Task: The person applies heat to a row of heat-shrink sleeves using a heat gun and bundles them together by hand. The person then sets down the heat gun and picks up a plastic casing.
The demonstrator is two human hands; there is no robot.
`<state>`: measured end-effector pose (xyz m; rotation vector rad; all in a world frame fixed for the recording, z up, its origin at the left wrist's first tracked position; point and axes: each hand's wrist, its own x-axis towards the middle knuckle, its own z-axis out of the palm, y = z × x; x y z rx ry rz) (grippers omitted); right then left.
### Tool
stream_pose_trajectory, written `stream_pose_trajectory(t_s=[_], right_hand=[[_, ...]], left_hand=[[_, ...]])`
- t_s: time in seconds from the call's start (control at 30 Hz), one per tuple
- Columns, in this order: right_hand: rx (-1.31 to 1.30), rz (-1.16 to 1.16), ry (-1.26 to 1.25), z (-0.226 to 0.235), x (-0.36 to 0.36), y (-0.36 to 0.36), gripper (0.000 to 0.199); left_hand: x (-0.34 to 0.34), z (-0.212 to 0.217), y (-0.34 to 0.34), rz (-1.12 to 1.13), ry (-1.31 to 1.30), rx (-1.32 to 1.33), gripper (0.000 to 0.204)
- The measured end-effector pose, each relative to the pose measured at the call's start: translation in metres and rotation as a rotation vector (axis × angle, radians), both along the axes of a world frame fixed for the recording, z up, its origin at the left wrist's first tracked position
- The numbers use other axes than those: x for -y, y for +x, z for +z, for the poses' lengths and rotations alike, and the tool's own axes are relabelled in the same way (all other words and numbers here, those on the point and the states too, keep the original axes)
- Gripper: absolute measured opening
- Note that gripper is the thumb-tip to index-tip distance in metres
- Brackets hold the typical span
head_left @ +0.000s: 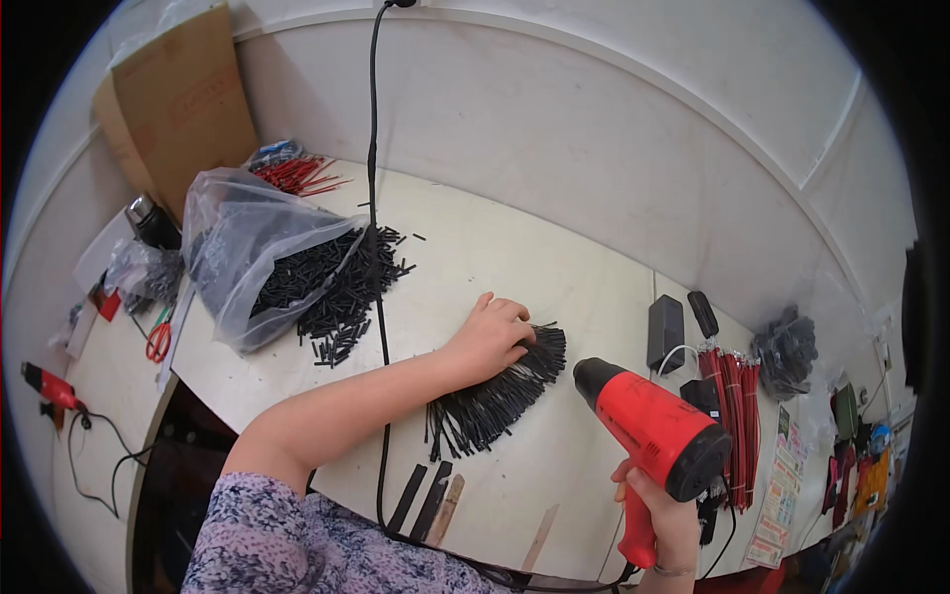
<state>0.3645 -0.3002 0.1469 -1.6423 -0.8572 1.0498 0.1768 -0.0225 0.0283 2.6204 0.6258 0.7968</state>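
My right hand grips the handle of a red heat gun with a black nozzle and black rear cap. Its nozzle points left, toward a fan of thin black wires on the table. On the upper part of that fan lies my left hand, fingers spread and bent over the wires. The wires under the palm are hidden. The nozzle stands apart from the wires, a short way to their right.
A clear bag spills short black tubes at left. A black cord hangs down and passes under my left forearm. Dark strips lie near the front edge. Red wire bundles and a black box are at right.
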Motion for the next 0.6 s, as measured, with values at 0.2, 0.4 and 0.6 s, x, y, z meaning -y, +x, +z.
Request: stream_pose_trajectory(t_s=[0.2, 0.4, 0.6], right_hand=[[-0.065, 0.013, 0.023, 0.008, 0.005, -0.002, 0.024], [-0.028, 0.055, 0.020, 0.008, 0.000, -0.008, 0.022], [0.027, 0.074, -0.064, 0.010, -0.004, -0.005, 0.026]], left_hand=[[0.002, -0.002, -0.013, -0.164, -0.045, 0.018, 0.008], [0.000, 0.005, -0.018, -0.151, -0.097, 0.095, 0.013], [-0.002, 0.005, -0.027, -0.104, -0.085, 0.129, 0.015]])
